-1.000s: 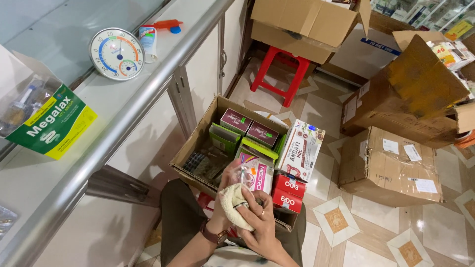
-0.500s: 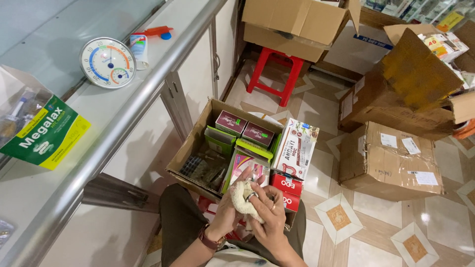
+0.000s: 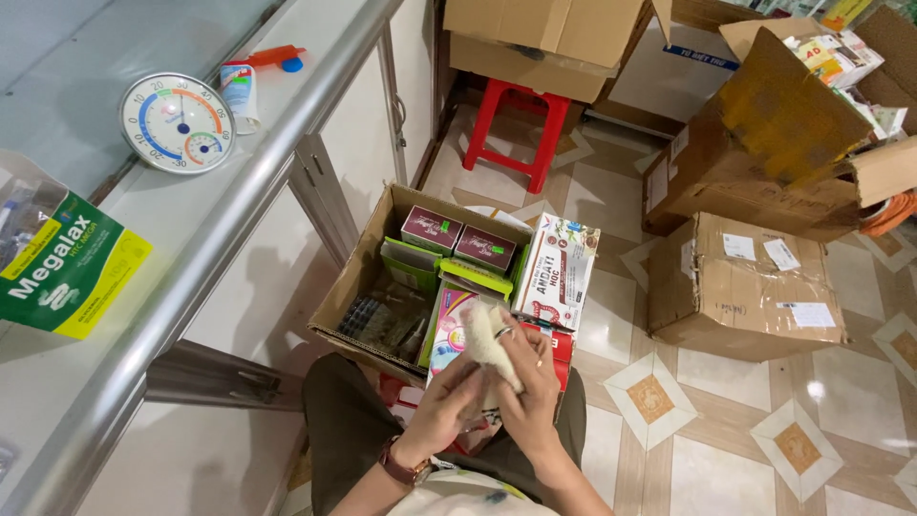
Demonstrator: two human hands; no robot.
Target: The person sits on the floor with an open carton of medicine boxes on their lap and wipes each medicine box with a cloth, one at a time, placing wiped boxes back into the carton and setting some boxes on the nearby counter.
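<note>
Both hands have lifted slightly — left hand (image 3: 449, 397) and right hand (image 3: 528, 382) fingers grasping the pale cloth (image 3: 492, 344) above the open carton's (image 3: 349, 306) near edge.

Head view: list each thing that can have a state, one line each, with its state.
left hand: gripping the cream cloth
right hand: gripping the cloth too
cloth: crumpled, held over the box
open carton: flaps open, filled with small boxes
taped carton: shut, lying on the floor
red stool: upright
round dial gauge: lying flat on the counter
</note>
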